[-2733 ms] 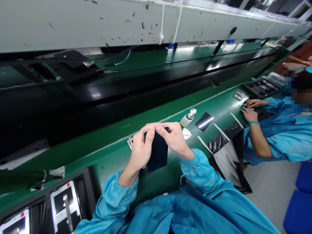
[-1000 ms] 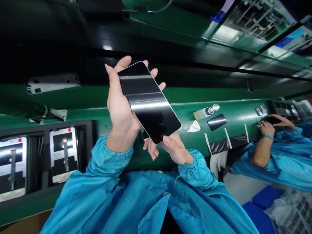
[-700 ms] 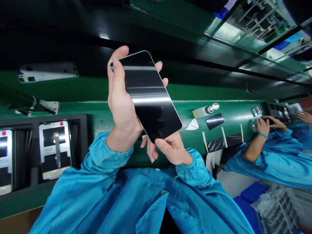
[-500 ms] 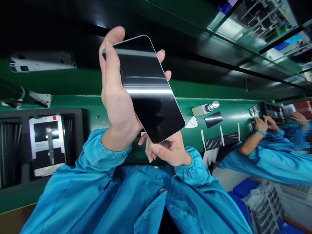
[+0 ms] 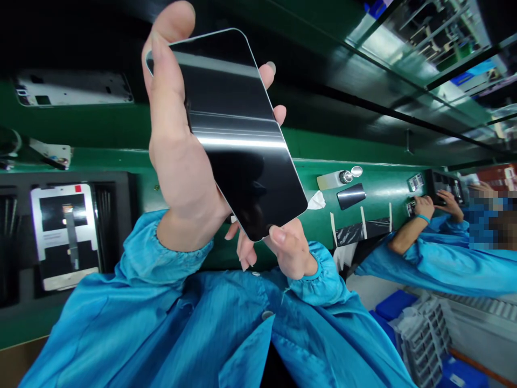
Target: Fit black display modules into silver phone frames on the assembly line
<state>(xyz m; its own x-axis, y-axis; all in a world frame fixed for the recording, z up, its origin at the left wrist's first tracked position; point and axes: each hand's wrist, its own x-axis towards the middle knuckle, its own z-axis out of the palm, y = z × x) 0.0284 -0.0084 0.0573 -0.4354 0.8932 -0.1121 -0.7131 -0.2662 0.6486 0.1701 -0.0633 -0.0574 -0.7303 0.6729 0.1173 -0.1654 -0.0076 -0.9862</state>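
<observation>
A smartphone (image 5: 242,134) with a dark glossy screen and thin pale frame is held tilted in front of me, its screen towards the camera and bright bands reflected across it. My left hand (image 5: 181,156) wraps round it from the left, thumb along the upper left edge and two fingertips showing past the right edge. At the lower end, my right hand (image 5: 288,248) has its thumb on the phone's bottom edge. Its other fingers are bent and partly hidden behind the phone.
On the green bench lie a bottle (image 5: 333,179) with a flipped-up lid, a white tissue (image 5: 316,200) and another dark phone-sized panel (image 5: 351,196). A black foam tray (image 5: 115,183) at left holds an opened phone part (image 5: 67,237). A co-worker's hands (image 5: 424,207) work at right.
Both the phone and my left hand appear slightly higher and further left, a little nearer the camera. My right thumb has shifted up against the phone's bottom edge.
</observation>
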